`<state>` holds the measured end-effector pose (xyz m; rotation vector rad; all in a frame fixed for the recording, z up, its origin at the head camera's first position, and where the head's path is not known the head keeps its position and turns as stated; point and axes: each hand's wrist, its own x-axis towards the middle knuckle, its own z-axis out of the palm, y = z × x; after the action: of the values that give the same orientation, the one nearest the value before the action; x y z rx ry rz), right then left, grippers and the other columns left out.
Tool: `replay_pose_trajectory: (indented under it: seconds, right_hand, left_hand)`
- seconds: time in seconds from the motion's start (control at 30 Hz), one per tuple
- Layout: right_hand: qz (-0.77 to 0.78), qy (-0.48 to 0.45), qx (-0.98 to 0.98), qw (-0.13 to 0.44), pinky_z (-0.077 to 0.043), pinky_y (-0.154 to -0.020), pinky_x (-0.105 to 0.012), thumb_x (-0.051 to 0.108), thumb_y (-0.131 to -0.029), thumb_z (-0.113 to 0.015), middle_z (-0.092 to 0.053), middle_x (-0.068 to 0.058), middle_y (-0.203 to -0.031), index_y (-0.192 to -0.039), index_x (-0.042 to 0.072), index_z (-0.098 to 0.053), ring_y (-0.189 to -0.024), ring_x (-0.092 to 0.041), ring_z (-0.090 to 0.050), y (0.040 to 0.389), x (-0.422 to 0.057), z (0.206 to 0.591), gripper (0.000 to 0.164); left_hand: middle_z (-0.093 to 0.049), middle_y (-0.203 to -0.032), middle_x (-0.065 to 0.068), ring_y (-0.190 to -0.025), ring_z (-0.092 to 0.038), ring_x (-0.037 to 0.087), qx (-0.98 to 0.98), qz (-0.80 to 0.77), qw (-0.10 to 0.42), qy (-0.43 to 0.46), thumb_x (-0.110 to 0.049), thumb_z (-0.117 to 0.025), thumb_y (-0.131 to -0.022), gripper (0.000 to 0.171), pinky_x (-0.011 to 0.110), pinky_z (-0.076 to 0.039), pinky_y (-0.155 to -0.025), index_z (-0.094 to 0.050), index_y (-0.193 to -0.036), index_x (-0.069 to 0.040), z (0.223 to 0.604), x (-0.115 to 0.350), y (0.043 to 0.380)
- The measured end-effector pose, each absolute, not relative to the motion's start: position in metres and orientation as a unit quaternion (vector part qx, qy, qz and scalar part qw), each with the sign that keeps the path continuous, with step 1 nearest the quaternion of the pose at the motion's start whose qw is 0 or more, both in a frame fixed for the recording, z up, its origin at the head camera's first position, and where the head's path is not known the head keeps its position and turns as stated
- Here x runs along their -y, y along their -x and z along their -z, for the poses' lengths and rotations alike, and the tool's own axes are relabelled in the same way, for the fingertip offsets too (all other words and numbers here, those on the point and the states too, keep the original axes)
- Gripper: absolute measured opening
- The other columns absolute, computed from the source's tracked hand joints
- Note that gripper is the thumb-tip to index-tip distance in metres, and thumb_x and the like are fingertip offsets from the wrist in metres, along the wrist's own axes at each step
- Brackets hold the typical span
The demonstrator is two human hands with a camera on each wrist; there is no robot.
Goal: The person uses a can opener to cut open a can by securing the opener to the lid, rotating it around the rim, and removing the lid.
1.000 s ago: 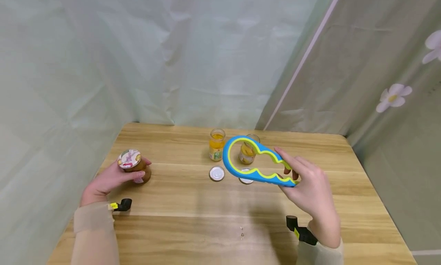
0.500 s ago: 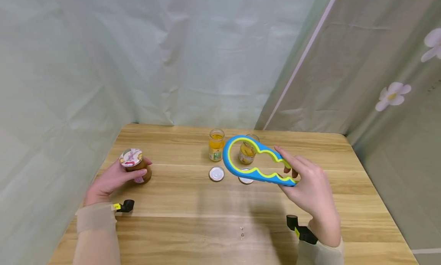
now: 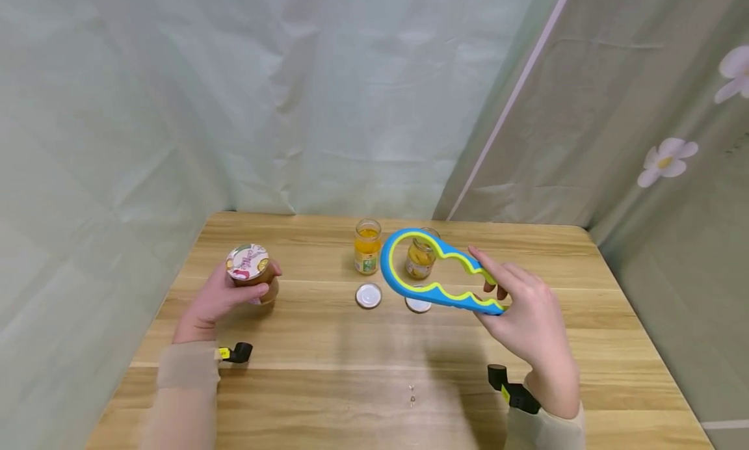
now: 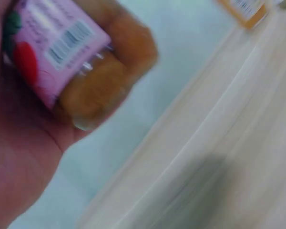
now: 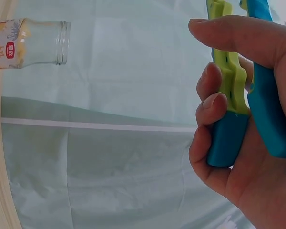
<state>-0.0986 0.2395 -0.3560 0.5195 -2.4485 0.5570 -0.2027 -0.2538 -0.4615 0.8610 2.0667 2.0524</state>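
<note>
My left hand [image 3: 213,300] grips a jar [image 3: 248,263] with a patterned lid and brown contents. In the left wrist view the jar's pink label [image 4: 57,40] shows a barcode and a strawberry, and the table lies below it. On the right, my right hand [image 3: 523,310] holds a blue and yellow-green jar opener [image 3: 389,268] by its two handles, its loop pointing left. Through and behind that loop stands an open jar of yellow fruit [image 3: 420,263]. Fingers and thumb wrap the opener's handles [image 5: 229,138] in the right wrist view.
An open jar with orange contents [image 3: 367,247] stands at the table's back, left of the opener. Two lids lie in front of the jars, one white lid [image 3: 368,295] and another lid [image 3: 418,303] partly behind the opener. A curtain [image 3: 328,99] hangs behind the wooden table [image 3: 292,398].
My left hand has carried the brown jar rightward and up from the table's left side. The right hand and the jar opener have barely moved.
</note>
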Motion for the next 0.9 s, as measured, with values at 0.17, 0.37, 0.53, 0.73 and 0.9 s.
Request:
replay_pose_trajectory:
  seconds: [0.17,0.37,0.53,0.73,0.9]
  right_hand:
    - [-0.211,-0.189,0.915,0.287,-0.038,-0.05,-0.032,0.009,-0.063,-0.082,-0.056,0.013,-0.075,-0.138,0.032,-0.058,-0.064,-0.006,-0.045,0.098,-0.238,0.356,0.082]
    - [-0.212,-0.185,0.916,0.285,-0.039,-0.052,-0.032,0.008,-0.062,-0.083,-0.056,0.012,-0.076,-0.14,0.032,-0.056,-0.065,-0.006,-0.046,0.099,-0.238,0.357,0.086]
    - [-0.214,-0.185,0.919,0.276,-0.04,-0.055,-0.034,0.008,-0.062,-0.081,-0.058,0.01,-0.076,-0.141,0.031,-0.055,-0.067,-0.006,-0.048,0.101,-0.236,0.358,0.087]
    - [-0.222,-0.196,0.921,0.254,-0.044,-0.055,-0.032,0.009,-0.064,-0.08,-0.058,0.01,-0.08,-0.143,0.035,-0.051,-0.071,-0.008,-0.051,0.102,-0.233,0.358,0.088]
    - [-0.222,-0.203,0.922,0.244,-0.044,-0.059,-0.033,0.01,-0.065,-0.08,-0.055,0.011,-0.081,-0.144,0.036,-0.05,-0.073,-0.009,-0.05,0.102,-0.231,0.36,0.088]
  left_hand:
    - [-0.062,-0.102,0.025,-0.089,-0.057,0.031,-0.607,-0.713,0.032,-0.348,0.026,-0.055,-0.082,0.034,0.027,-0.05,-0.083,-0.053,-0.114,0.015,0.456,0.209,0.205]
    - [-0.061,-0.096,0.023,-0.084,-0.056,0.029,-0.571,-0.732,0.018,-0.372,0.012,-0.057,-0.084,0.026,0.028,-0.051,-0.078,-0.05,-0.109,0.016,0.45,0.166,0.198]
    - [-0.061,-0.096,0.024,-0.088,-0.058,0.027,-0.596,-0.717,0.001,-0.362,0.006,-0.064,-0.084,0.034,0.027,-0.051,-0.084,-0.048,-0.113,0.014,0.45,0.131,0.197]
    - [-0.063,-0.101,0.018,-0.093,-0.06,0.023,-0.638,-0.697,-0.01,-0.328,0.008,-0.07,-0.08,0.045,0.025,-0.051,-0.086,-0.051,-0.12,0.004,0.451,0.088,0.19]
    - [-0.063,-0.109,0.014,-0.091,-0.06,0.02,-0.66,-0.662,-0.042,-0.352,0.011,-0.075,-0.076,0.052,0.029,-0.052,-0.084,-0.053,-0.123,0.004,0.438,0.055,0.177]
